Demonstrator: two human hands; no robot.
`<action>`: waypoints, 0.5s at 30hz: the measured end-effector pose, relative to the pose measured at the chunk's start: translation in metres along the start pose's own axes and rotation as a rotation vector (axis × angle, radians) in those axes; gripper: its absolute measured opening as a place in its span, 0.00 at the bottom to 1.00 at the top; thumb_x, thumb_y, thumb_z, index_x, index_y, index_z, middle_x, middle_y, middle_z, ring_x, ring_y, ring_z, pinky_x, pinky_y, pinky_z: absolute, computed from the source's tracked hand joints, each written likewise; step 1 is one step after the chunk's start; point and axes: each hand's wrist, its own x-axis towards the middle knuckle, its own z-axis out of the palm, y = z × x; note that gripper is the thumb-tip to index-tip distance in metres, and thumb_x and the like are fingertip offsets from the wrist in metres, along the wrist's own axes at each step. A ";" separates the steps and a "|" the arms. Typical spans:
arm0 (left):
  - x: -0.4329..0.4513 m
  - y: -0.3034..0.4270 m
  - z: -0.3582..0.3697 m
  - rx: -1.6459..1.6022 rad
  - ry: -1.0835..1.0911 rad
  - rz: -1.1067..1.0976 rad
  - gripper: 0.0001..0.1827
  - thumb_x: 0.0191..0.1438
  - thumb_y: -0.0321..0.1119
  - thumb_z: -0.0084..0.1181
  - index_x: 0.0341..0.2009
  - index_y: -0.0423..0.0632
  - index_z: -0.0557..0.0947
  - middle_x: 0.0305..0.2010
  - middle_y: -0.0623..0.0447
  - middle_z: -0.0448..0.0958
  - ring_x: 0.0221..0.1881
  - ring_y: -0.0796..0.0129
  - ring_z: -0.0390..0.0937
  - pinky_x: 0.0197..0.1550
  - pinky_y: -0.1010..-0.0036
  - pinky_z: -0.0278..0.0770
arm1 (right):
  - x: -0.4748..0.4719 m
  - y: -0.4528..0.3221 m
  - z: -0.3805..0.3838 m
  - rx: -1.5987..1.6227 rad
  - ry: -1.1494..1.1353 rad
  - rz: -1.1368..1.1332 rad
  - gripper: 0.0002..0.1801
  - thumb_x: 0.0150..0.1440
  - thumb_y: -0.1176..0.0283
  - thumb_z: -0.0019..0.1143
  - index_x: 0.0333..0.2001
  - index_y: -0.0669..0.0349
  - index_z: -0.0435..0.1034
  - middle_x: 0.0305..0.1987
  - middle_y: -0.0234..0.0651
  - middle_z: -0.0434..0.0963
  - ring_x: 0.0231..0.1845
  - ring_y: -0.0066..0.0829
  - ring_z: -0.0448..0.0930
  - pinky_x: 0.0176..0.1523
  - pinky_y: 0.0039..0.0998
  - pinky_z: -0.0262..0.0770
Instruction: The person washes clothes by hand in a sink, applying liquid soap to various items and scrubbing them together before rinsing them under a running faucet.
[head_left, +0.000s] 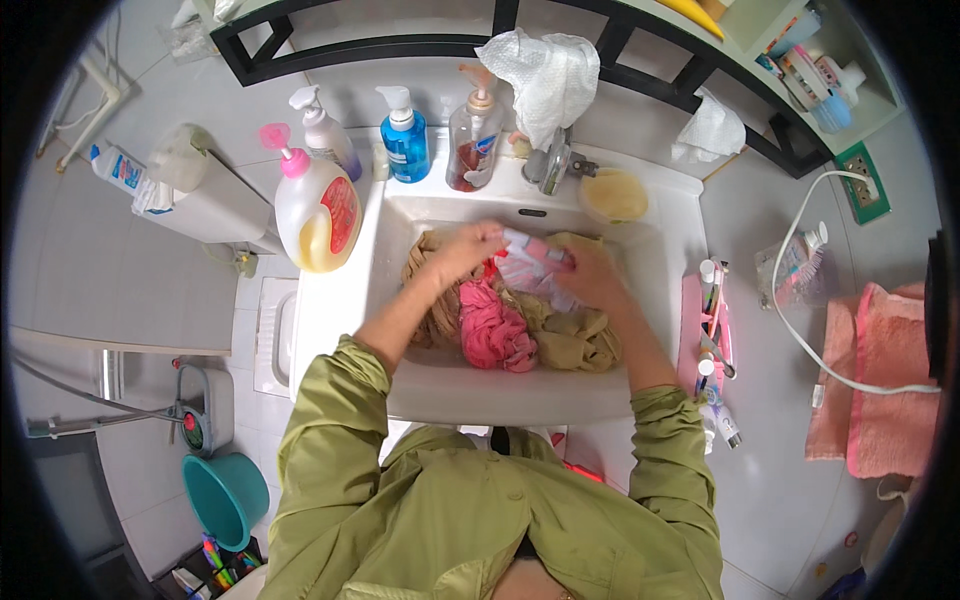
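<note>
Over a white sink basin (510, 390), my left hand (472, 247) and my right hand (591, 276) grip a pale pink and white patterned cloth (529, 262) between them; both hands are slightly blurred. Below it in the basin lie a bunched bright pink cloth (491, 326), a brown cloth (433, 300) at the left and a khaki cloth (581, 341) at the right. A small red piece of fabric shows beside my left hand. The faucet (553, 169) stands behind the basin, partly under a hanging white cloth (551, 79).
Pump bottles stand along the sink's left and back rim: a large detergent bottle (319, 214), a blue bottle (406, 142) and a clear one (474, 142). A yellowish bowl (615, 195) sits at the back right. A pink toothbrush holder (690, 322) is by the right edge.
</note>
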 end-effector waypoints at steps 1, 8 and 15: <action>0.011 -0.008 -0.008 -0.140 -0.013 0.084 0.14 0.49 0.36 0.55 0.40 0.45 0.76 0.34 0.53 0.76 0.34 0.71 0.72 0.37 0.76 0.69 | 0.000 -0.002 -0.017 0.076 0.091 -0.069 0.20 0.38 0.64 0.56 0.36 0.61 0.68 0.28 0.41 0.74 0.29 0.37 0.75 0.35 0.35 0.70; 0.034 -0.030 -0.043 -0.438 0.330 0.335 0.10 0.44 0.30 0.58 0.33 0.43 0.77 0.20 0.61 0.69 0.21 0.82 0.63 0.22 0.85 0.61 | -0.024 -0.022 -0.048 0.979 0.217 0.211 0.13 0.43 0.70 0.52 0.33 0.65 0.69 0.25 0.35 0.73 0.20 0.21 0.73 0.26 0.23 0.69; 0.015 -0.064 0.025 0.206 0.520 0.165 0.18 0.43 0.43 0.57 0.36 0.45 0.77 0.34 0.42 0.73 0.37 0.55 0.71 0.42 0.67 0.68 | -0.031 0.092 0.102 1.095 0.256 0.522 0.11 0.49 0.69 0.51 0.36 0.62 0.69 0.27 0.29 0.72 0.22 0.19 0.70 0.26 0.19 0.67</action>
